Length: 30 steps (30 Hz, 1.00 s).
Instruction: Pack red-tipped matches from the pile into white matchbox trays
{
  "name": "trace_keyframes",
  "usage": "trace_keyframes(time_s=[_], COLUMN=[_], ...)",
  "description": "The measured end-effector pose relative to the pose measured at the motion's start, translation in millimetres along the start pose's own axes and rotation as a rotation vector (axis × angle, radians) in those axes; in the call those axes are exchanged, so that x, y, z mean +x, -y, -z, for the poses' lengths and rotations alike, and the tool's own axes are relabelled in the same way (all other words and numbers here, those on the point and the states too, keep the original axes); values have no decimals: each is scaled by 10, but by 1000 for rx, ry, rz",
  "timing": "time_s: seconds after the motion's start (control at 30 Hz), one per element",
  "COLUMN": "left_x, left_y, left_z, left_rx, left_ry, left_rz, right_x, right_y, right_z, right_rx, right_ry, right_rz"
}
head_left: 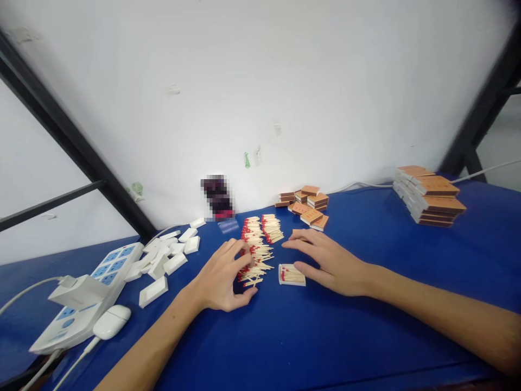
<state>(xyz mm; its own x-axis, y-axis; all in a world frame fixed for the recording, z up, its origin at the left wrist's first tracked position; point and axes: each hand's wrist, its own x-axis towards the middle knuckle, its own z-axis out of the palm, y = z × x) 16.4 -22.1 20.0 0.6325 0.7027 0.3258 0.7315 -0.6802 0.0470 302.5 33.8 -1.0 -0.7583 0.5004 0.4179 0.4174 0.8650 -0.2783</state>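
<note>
My left hand (228,276) rests at the left side of a pile of red-tipped matches (260,252). Its thumb is apart from the curled fingers, whose tips reach over the matches. To the right of the pile, a small white matchbox tray (292,282) lies on the blue tabletop with several matches inside. My right hand (331,263) hovers or rests beside it, fingers stretched out and thumb at the tray's right edge. Part of an orange matchbox sleeve (300,232) shows behind the right fingers; whether they touch it I cannot tell.
Orange matchboxes (311,209) are heaped by the wall, and a taller stack (439,198) stands at the right. White trays (175,263) lie scattered at the left, near a power strip (109,271) with a charger (79,292) and a white earphone case (112,322) with a cable.
</note>
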Motion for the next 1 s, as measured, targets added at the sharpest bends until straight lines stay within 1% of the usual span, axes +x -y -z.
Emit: trace_keyframes(time_s=[0.1, 0.23, 0.47, 0.67, 0.77, 0.87, 1.0], left_x=[0, -10, -22, -3, 1, 1, -2], left_y=[-22, -7, 7, -12, 2, 27, 49], left_z=[-7, -23, -74, -137, -168, -196, -205], left_rx=[41, 53, 30, 24, 12, -24, -108], left_ry=[36, 10, 18, -6, -49, -123, -197], left_rz=[-2, -5, -60, -96, -90, -70, -36], right_x=[-23, -24, -34, -35, -33, -36, -33], right_y=[83, 130, 94, 103, 109, 132, 238], right_z=[19, -23, -46, -50, -37, -19, -20], right_rx=[72, 97, 164, 175, 192, 206, 229], right_ry=[106, 182, 204, 187, 182, 194, 234], right_rz=[23, 30, 64, 61, 78, 96, 132])
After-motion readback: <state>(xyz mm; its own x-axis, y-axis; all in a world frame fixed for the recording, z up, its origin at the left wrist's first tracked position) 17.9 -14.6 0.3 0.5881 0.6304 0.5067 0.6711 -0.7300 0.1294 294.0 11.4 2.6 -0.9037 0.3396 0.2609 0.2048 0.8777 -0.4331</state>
